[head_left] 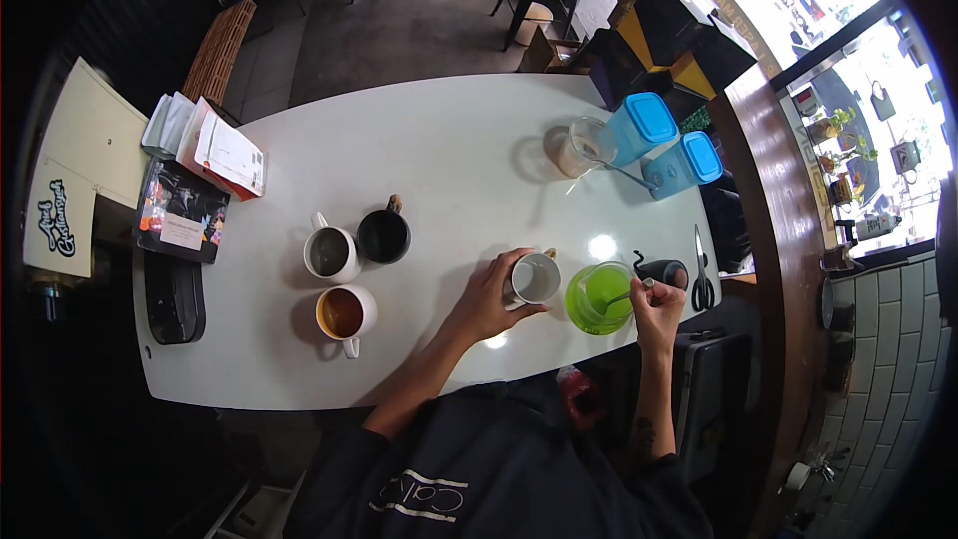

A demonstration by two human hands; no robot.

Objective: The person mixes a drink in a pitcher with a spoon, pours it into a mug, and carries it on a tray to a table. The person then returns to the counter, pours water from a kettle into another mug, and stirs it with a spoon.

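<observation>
My left hand (491, 297) is wrapped round a white mug (536, 279), which stands on the white table in front of me. The mug's inside looks pale, and I cannot tell what it holds. Just to its right is a translucent green measuring jug (584, 304). My right hand (657, 313) is closed on the handle of a spoon (621, 297) that reaches down into the jug. Beyond this hand lies a dark grey object (663, 273), partly hidden by it.
On the left stand a white mug (330, 254), a black mug (384, 237) and a mug of brown liquid (341, 313). Blue-lidded containers (644, 127) and a clear jug (581, 148) stand at the back right. Scissors (703, 274) lie by the right edge.
</observation>
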